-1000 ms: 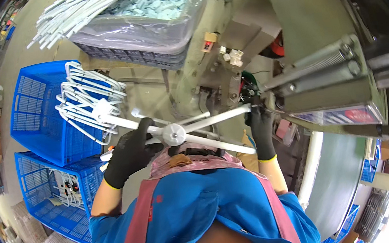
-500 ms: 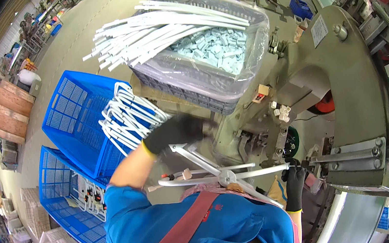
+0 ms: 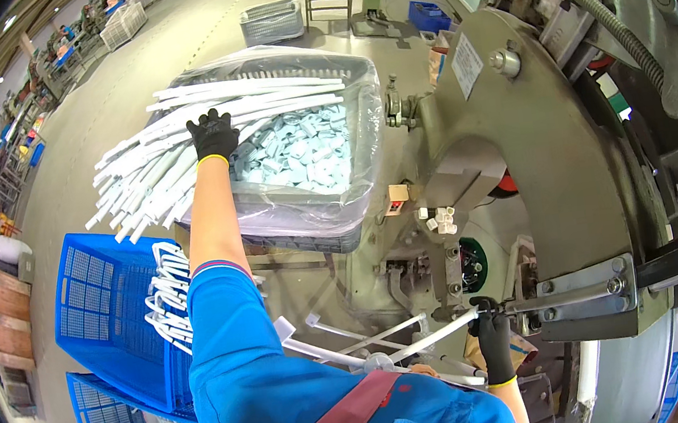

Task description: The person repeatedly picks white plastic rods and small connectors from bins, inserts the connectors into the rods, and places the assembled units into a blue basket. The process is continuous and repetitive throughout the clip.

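My left hand (image 3: 214,134), in a black glove with a yellow cuff, reaches far forward. Its fingers are spread over a pile of long white tubes (image 3: 146,164), touching the top ones; no tube is lifted. Close to my body, my right hand (image 3: 492,335), also black-gloved, is closed around the end of a white tubular frame (image 3: 437,335), beside the machine's metal bar (image 3: 568,296). The frame's crossed tubes lie across my front, with a round joint (image 3: 378,362) in the middle. My clothing hides part of it.
The tubes rest across a plastic-lined dark crate (image 3: 296,240) holding many small pale blue-grey pieces (image 3: 296,148). Blue crates (image 3: 86,309) with bent white tubes (image 3: 169,298) stand at left. A large press machine (image 3: 558,148) fills the right, with small white blocks (image 3: 443,220) on it.
My left hand has moved forward and left, from beside the frame to the pile of tubes. My right hand still holds the frame at the machine. The view has shifted.
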A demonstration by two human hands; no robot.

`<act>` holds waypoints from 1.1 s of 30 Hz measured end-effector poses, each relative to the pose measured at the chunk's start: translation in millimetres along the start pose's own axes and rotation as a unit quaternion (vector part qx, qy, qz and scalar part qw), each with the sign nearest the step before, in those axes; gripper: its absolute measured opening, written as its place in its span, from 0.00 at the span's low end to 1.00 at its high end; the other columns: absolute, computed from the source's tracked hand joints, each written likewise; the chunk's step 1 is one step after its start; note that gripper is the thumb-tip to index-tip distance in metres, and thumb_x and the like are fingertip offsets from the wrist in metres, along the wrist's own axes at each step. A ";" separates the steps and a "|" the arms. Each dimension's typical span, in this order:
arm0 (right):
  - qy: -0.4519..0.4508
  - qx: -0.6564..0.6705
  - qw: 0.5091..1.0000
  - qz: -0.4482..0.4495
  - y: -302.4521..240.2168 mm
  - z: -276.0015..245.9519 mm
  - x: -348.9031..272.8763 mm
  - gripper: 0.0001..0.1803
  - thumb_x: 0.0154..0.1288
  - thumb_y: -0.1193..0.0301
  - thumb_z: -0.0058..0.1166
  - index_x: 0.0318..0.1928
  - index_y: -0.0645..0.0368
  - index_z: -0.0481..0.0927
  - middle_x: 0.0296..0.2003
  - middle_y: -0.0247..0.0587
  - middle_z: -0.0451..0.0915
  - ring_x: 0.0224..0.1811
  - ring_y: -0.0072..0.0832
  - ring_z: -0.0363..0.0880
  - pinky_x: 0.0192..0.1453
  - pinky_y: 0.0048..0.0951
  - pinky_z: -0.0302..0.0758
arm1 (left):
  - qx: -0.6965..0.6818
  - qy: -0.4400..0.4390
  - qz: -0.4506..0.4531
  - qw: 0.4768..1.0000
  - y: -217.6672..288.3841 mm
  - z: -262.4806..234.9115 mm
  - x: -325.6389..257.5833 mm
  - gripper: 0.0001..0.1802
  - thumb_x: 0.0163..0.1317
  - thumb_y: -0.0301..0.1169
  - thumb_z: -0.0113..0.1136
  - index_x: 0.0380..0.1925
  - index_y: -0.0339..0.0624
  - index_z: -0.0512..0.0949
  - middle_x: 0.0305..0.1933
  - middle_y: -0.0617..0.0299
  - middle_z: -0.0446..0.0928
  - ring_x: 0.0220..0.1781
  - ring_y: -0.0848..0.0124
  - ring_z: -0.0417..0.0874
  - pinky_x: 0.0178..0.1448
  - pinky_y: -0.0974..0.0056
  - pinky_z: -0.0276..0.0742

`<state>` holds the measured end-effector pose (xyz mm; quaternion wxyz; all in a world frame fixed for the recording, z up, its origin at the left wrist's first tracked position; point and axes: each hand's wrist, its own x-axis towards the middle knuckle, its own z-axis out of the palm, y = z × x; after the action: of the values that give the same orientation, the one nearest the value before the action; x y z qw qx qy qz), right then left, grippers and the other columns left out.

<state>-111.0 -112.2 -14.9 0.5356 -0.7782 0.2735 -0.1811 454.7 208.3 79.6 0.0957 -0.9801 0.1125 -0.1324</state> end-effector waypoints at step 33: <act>-0.498 0.058 0.865 0.029 -147.5 -2.4 -23.1 0.23 0.65 0.62 0.57 0.54 0.64 0.73 0.36 0.48 0.83 0.36 0.36 0.84 0.38 0.35 0.77 | -0.960 0.053 0.027 0.274 137.3 -162.4 -404.3 0.17 0.72 0.36 0.46 0.57 0.40 0.67 0.49 0.52 0.76 0.50 0.59 0.78 0.58 0.50 0.75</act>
<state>-96.4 -58.9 123.7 0.6501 -0.7237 -0.0184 0.2309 2.4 150.8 107.2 -0.9170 -0.3504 0.1890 0.0227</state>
